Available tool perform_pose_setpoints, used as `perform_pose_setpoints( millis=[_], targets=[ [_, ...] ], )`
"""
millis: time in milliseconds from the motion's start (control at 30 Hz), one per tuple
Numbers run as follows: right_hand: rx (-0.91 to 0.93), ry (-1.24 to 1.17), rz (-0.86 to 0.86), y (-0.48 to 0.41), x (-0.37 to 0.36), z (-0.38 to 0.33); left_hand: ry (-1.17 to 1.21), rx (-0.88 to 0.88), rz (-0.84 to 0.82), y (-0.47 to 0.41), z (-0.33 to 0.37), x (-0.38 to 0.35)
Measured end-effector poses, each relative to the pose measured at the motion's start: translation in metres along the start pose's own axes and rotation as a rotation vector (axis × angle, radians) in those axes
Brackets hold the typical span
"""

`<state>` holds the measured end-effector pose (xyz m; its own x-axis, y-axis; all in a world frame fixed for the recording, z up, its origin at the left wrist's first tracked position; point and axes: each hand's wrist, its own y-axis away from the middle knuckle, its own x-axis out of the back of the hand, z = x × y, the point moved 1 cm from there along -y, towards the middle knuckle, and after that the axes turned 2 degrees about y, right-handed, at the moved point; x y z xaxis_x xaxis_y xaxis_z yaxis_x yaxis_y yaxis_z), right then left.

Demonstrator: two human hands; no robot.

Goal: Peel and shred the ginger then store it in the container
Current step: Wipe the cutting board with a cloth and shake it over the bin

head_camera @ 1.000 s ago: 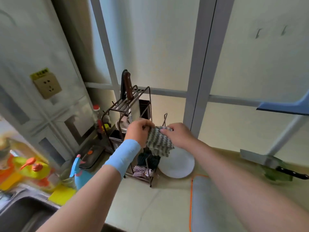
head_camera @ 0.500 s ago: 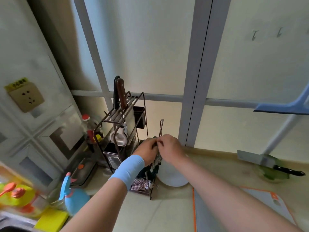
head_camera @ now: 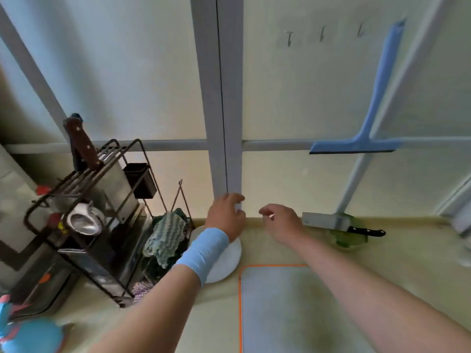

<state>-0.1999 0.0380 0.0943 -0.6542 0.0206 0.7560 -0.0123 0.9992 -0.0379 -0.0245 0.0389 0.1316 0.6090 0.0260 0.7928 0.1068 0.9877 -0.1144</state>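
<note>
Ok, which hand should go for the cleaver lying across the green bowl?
Right. The right hand hovers empty just beside the cleaver; the left hand hangs farther off over the white plate, so it would probably have to cross over.

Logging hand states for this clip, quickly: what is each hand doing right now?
Left hand: open, fingers loosely curled, holding nothing.
Right hand: open, fingers relaxed, holding nothing.
</note>
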Motion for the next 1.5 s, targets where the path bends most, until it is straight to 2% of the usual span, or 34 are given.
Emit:
perform_pose_setpoints(
  millis=[100,233,400,567,667,800,1000,1067,1267,1333,1500],
  targets=[
    [-0.075,0.124,-0.014,0.004,0.038,0.083,0.015,-0.01,-0.237,-0.009,0.038,-0.079],
    [-0.154,0.358,-0.037,0.002,0.093,0.184,-0.056,-0.015,-0.405,-0.023,0.087,-0.171],
    [-0.139,0.567,-0.107,-0.016,0.123,0.288,-0.11,-0.02,-0.474,-0.052,0.131,-0.249],
    [-0.101,0.704,-0.19,-0.034,0.11,0.337,-0.142,0.018,-0.475,-0.07,0.135,-0.279],
    [-0.073,0.646,-0.119,-0.035,0.095,0.346,-0.148,0.024,-0.44,-0.071,0.128,-0.281],
    [0.024,0.397,-0.044,-0.027,0.083,0.332,-0.168,-0.04,-0.336,-0.061,0.11,-0.275],
    [0.202,0.173,-0.122,0.008,0.049,0.283,-0.177,-0.18,-0.078,-0.02,0.085,-0.25],
    [0.228,0.148,-0.175,0.025,0.032,0.272,-0.176,-0.125,-0.148,-0.005,0.076,-0.244],
    [0.147,0.17,-0.379,0.077,-0.014,0.276,-0.201,0.174,-0.611,0.036,0.042,-0.252],
    [0.13,0.206,-0.434,0.087,-0.02,0.276,-0.214,0.217,-0.677,0.041,0.04,-0.259],
    [0.08,0.248,-0.642,0.08,-0.015,0.266,-0.187,0.15,-0.72,0.023,0.051,-0.27]
  ],
)
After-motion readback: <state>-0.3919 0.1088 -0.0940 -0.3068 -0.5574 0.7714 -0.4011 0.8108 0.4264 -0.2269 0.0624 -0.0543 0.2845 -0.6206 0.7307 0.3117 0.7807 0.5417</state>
